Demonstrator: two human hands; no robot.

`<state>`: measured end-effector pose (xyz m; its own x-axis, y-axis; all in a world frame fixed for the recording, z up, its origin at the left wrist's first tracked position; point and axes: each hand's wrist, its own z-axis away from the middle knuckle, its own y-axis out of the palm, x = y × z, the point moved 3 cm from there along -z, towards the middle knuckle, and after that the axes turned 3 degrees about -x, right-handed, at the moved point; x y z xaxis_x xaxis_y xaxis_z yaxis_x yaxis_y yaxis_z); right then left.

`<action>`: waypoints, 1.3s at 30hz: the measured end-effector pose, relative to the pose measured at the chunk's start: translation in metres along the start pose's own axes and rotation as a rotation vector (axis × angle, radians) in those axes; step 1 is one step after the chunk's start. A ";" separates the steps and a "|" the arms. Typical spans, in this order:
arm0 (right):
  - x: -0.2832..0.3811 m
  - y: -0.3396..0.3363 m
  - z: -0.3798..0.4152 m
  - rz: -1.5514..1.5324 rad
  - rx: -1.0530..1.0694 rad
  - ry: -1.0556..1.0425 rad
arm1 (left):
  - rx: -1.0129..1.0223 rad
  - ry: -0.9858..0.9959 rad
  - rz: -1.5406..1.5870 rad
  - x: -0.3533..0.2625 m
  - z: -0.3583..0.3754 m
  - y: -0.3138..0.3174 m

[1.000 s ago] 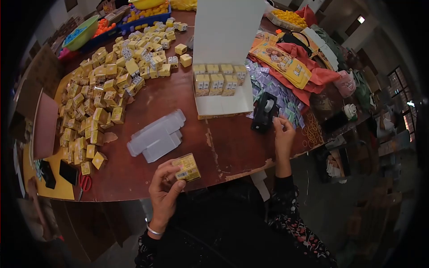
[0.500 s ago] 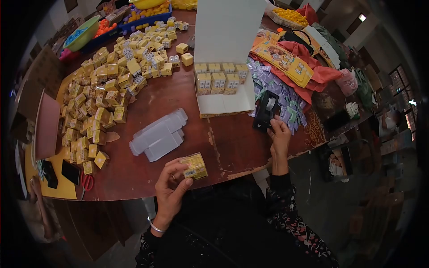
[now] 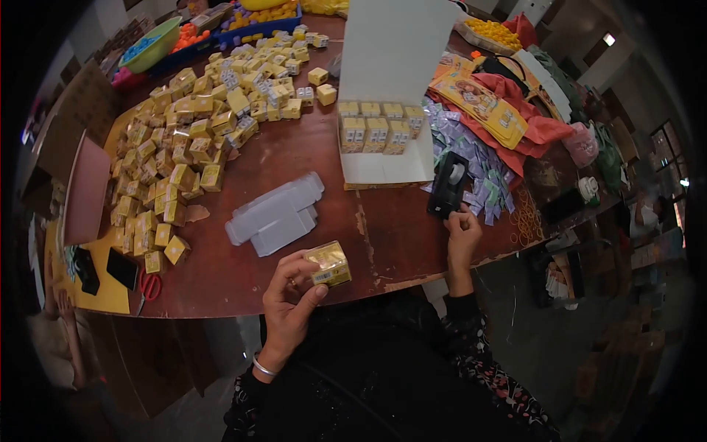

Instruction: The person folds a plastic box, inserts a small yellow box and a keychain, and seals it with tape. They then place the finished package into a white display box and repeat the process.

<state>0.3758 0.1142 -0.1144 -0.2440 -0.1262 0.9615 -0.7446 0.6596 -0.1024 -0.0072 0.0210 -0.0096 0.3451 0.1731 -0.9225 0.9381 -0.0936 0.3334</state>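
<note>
My left hand (image 3: 289, 309) is closed around one side of a small yellow box (image 3: 330, 264), held up at the table's front edge between thumb and fingers. My right hand (image 3: 462, 234) has its fingertips pinched together at the near end of a black tape dispenser (image 3: 445, 193); whatever lies between them is too small to make out. Behind my left hand a clear plastic folded box (image 3: 278, 214) lies flat on the table. An open white display carton (image 3: 390, 177), lid raised, holds several yellow boxes in rows (image 3: 375, 132).
A large heap of small yellow boxes (image 3: 184, 140) covers the left of the table (image 3: 294, 147). Red scissors (image 3: 150, 286) and a phone (image 3: 122, 269) lie at front left. Purple packets (image 3: 479, 162), yellow printed bags (image 3: 479, 103) and rubber bands (image 3: 526, 221) are on the right.
The view has shifted, so the table things appear farther right. My right fingertips have drawn slightly toward me from the tape dispenser. The yellow box in my left hand has tilted a little.
</note>
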 end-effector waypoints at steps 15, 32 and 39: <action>0.190 0.094 0.151 -0.465 0.915 0.227 | -0.055 0.418 -0.588 -0.025 0.001 0.011; 0.205 0.099 0.122 -0.017 0.803 -0.924 | -0.049 0.284 -0.520 -0.019 0.004 0.005; 0.223 0.102 0.107 0.287 1.090 -0.844 | 0.087 0.410 -0.798 -0.032 -0.002 0.011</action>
<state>0.1789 0.0742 0.0628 -0.4721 -0.7438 0.4732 -0.6116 -0.1102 -0.7835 -0.0077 0.0166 0.0245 -0.4090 0.5525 -0.7263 0.9035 0.1333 -0.4074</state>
